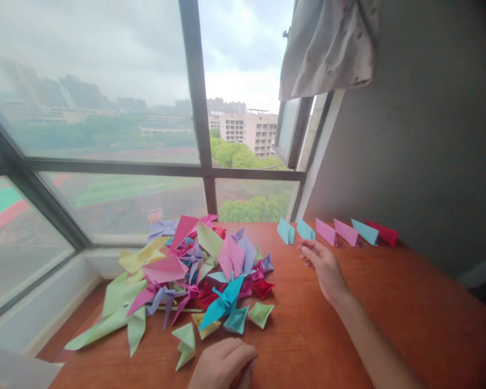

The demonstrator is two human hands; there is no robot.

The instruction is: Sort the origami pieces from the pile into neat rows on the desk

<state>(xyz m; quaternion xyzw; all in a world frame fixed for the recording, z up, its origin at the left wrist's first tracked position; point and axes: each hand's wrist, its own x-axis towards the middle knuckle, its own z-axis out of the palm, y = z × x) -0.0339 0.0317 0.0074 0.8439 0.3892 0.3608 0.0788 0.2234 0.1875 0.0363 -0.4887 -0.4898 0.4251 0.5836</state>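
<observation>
Six folded papers lined up beyond the right hand

Three are teal, two pink, one red; the nearest teal sits just past the spread, empty fingers. The left hand rests curled closed on the tabletop, with one heap of mixed origami just ahead of it.

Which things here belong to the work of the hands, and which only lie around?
In the work: right hand, row of folded papers, left hand, pile of paper shapes.
Lying about: table, curtain, window.
</observation>
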